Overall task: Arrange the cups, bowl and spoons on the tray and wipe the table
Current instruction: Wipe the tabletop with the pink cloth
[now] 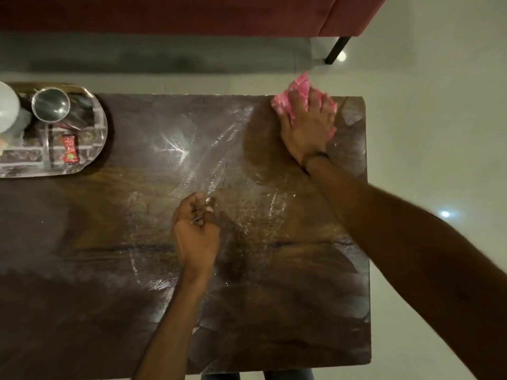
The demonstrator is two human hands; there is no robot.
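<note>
Pink cloth at the far right corner of the table, pinned flat under the right hand, fingers spread. Streaked wood left and nearer, so probably the next sweep's direction. Left hand mid-table, right in that path, loosely curled; whether holding anything, cannot tell. Loaded tray far left.

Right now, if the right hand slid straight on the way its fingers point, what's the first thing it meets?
Nothing on the table. The right hand presses the pink cloth flat at the far edge, and the cloth already overhangs it. Beyond lies bare floor, then probably the red sofa, though depth is unclear.
</note>
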